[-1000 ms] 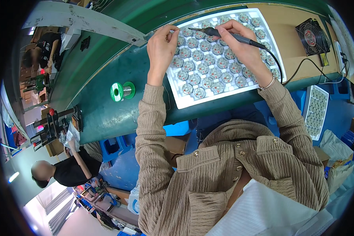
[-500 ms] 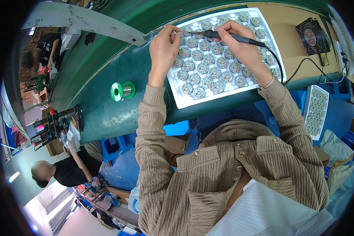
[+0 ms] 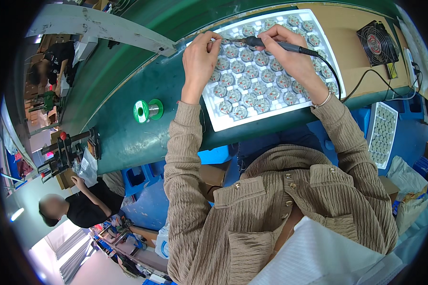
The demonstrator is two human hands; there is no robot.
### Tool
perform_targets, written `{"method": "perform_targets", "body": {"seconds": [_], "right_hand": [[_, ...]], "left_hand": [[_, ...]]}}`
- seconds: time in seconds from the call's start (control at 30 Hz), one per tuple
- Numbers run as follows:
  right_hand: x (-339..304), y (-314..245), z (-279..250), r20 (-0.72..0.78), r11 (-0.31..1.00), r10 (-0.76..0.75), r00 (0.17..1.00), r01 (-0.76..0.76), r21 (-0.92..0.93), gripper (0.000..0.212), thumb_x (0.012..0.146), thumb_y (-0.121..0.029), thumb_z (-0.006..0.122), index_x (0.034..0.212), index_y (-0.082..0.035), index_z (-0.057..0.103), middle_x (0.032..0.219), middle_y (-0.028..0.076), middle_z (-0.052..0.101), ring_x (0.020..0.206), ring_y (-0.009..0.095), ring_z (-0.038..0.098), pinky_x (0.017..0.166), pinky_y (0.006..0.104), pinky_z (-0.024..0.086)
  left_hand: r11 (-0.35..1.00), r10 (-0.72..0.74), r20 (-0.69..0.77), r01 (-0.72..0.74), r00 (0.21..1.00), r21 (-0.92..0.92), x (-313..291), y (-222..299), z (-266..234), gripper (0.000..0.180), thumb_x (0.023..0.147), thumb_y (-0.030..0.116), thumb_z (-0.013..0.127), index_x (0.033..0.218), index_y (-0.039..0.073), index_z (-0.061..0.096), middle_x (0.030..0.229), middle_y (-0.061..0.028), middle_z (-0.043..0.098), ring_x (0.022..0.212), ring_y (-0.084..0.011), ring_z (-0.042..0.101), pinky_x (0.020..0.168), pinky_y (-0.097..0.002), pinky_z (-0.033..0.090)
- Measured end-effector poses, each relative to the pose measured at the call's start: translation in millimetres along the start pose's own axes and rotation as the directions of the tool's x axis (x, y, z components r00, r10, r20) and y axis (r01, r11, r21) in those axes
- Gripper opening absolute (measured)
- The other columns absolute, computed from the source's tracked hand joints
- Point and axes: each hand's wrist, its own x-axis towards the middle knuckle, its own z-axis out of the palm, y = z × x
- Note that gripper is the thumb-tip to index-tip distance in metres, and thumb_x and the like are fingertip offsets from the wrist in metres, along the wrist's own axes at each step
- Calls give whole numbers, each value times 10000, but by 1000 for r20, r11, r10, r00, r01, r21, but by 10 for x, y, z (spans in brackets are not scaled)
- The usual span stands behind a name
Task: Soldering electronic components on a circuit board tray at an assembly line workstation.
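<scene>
head view: the right hand [image 3: 292, 53] grips a soldering iron [image 3: 256, 42]; the left hand [image 3: 199, 61] has thumb and forefinger close together, their hold too small to tell. since the earlier frame, the left hand has edged right, nearer the iron's tip. the iron's long axis runs nearly crosswise, tip pointing left, over the upper part of a white tray [image 3: 217, 124] of round parts [image 3: 240, 112].

Left grip [image 3: 200, 61] slightly farther right than before (soldering iron [image 3: 255, 42] closer to it)
</scene>
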Motion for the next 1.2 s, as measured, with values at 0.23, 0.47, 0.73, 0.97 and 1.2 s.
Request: {"method": "perform_targets", "body": {"seconds": [0.23, 0.47, 0.73, 0.97, 1.2], "right_hand": [[-4, -6, 6, -70, 995, -36, 997, 42, 90, 142, 948, -189, 725, 951, -49, 743, 852, 44, 771, 803, 139, 756, 634, 210, 478], [-67, 27, -38, -32, 998, -1, 999, 2, 55, 121, 943, -171, 719, 934, -52, 739, 826, 42, 755, 781, 146, 751, 617, 207, 456], [-105, -4, -29, -6, 999, -17, 1000, 17, 29, 117, 939, -166, 713, 924, -53, 739, 809, 43, 748, 772, 143, 744, 614, 203, 444], [-113, -16, -38, 6, 1000, 3, 1000, -3, 5, 126, 934, -175, 720, 918, -51, 737, 809, 43, 748, 768, 136, 734, 616, 202, 437], [-108, -42, -35, 4, 999, -21, 1000, 22, -25, 130, 934, -179, 720, 920, -51, 739, 808, 41, 751, 757, 126, 722, 615, 200, 428]], "left_hand": [[998, -64, -7, 64, 998, -2, -33, 50, -41, 85, 922, 117, 695, 982, 64, 723, 719, -11, 596, 610, -174, 502, 592, -331, 428], [994, -49, -37, 45, 998, -98, -137, 95, -86, 79, 917, 86, 682, 973, 46, 720, 762, -26, 642, 638, -175, 533, 619, -319, 457], [993, -68, 0, 67, 998, -94, -178, 135, -97, 71, 913, 83, 683, 960, 40, 714, 775, -29, 658, 639, -181, 535, 627, -315, 463], [994, -82, 7, 82, 997, -78, -174, 145, -89, 74, 911, 91, 689, 958, 37, 711, 779, -29, 660, 639, -183, 536, 629, -316, 463], [995, -70, 9, 70, 998, -64, -176, 105, -78, 119, 928, 106, 714, 999, 11, 724, 820, 3, 665, 620, -107, 423, 587, -260, 393]]}}
